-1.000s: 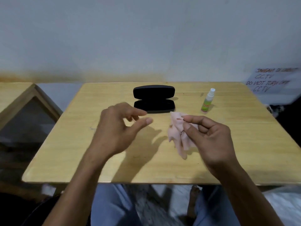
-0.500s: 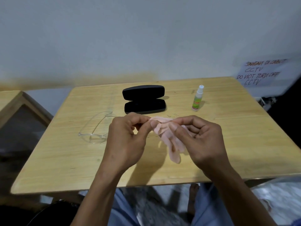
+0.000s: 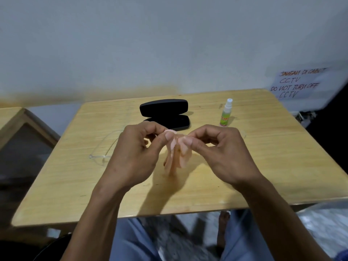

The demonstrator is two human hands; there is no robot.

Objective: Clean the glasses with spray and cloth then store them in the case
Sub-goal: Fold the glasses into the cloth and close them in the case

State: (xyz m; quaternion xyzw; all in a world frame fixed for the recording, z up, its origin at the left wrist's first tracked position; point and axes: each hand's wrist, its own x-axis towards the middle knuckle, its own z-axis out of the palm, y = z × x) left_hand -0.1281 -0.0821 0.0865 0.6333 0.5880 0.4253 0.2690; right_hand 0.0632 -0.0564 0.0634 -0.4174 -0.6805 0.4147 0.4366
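- The left grip [image 3: 137, 153] and the right grip [image 3: 222, 153] are each pinching the top edge of the pink cleaning cloth [image 3: 178, 155] between thumb and forefinger, holding it above the wooden surface [image 3: 263, 166] so that its folds are hanging down between them.
- The clear glasses [image 3: 102, 149] are lying on the surface just left of the left grip, partly hidden behind it.
- The open black case [image 3: 164, 114] is sitting beyond both grips; the small spray bottle [image 3: 226, 113] is standing upright beyond the right grip.
- Risk, as I judge it: the cloth is bunching, so spreading it could slip a corner loose.
- Reaching left blindly could be knocking the nearly invisible glasses; reaching forward could be tipping the narrow bottle.
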